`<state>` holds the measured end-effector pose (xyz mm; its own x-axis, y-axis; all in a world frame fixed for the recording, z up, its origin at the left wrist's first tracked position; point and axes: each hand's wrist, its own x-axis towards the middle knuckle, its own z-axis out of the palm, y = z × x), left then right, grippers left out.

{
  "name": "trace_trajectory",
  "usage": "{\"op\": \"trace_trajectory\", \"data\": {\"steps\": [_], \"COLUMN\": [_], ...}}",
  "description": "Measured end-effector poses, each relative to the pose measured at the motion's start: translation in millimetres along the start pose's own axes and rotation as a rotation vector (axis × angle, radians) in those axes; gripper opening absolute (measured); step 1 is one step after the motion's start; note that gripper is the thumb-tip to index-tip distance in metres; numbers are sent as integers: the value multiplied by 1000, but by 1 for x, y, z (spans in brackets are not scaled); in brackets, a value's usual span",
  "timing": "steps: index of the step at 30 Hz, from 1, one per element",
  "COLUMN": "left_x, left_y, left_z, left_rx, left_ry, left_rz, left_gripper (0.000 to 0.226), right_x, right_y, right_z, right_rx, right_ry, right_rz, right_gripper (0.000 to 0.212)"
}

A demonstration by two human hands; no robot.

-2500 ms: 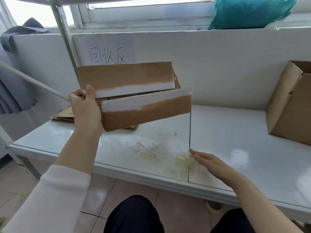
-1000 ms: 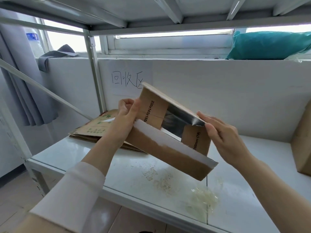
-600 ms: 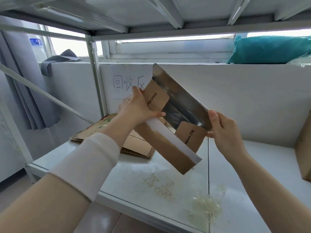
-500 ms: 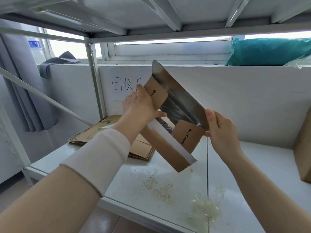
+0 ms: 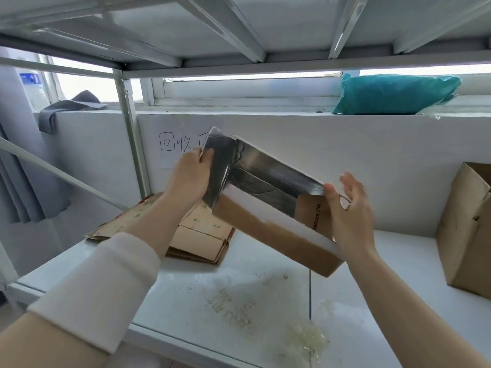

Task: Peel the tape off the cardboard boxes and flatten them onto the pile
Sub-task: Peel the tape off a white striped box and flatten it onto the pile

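Handwritten black characters "回收" on a white paper sheet [image 5: 170, 152] stuck to the wall, a third character mostly hidden behind the box. Black print on the box's right end flap reads about "160mm (7", last sign unclear. Green print on the pile is too small to read; blue label on a clear bottle [image 5: 30, 83] far left is unreadable too.

Brown cardboard box with silver foil lining [image 5: 265, 232] is held in the air above the white metal shelf [image 5: 172, 296], tilted, left end high and right end low – open, foil inside facing the camera, white band along the near flap's edge. It hangs in front of and right of the pile of flattened brown cardboard [image 5: 196, 235], not touching it.

Left hand [image 5: 190, 176] grips the foil-lined flap at the upper left end, fingers curled over its edge. Right hand [image 5: 348, 216] at the lower right end – thumb lies against the flap edge, fingers straight and spread behind.

Second brown cardboard box [image 5: 467, 235] stands on the shelf far right. Wad of clear tape scraps [image 5: 305, 338] lies near the front edge, beside pale paper residue [image 5: 231, 306]. Teal bag [image 5: 393, 94] and grey cloth [image 5: 66, 107] sit on the window ledge
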<state>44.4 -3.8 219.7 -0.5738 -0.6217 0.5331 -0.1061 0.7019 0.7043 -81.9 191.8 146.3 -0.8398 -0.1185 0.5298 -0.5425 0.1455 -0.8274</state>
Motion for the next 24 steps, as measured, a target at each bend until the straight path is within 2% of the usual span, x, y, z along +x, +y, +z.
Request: {"op": "trace_trajectory", "data": {"steps": [3,5,7,13,16,19,24], "left_x": [-8,-12,-18,-31,-35,-39,-42], "left_y": [-13,-20,-22,-26,-31,-35,-38], "left_z": [-3,-4,-3,1,-5,-11,-13], "left_rx": [-180,-343,-470,-582,-616,-665,-691], "left_ry": [72,92,81,-13,-47,-73,-114], "left_rz": [-76,-156,-203,-156,-162,-171,-168], "left_gripper": [29,23,19,18,21,19,23], "right_x": [-4,-7,-11,-14,-10,-6,-8], "right_y": [11,18,25,43,48,51,48], "right_z": [3,6,12,33,33,27,28], "right_rx": [111,144,151,-112,-185,-224,-355], "right_ry": [-71,-149,-233,-289,-252,-319,-393], "right_rz": [135,247,346,389,373,363,231], "right_gripper": [105,122,129,122,106,94,101]}}
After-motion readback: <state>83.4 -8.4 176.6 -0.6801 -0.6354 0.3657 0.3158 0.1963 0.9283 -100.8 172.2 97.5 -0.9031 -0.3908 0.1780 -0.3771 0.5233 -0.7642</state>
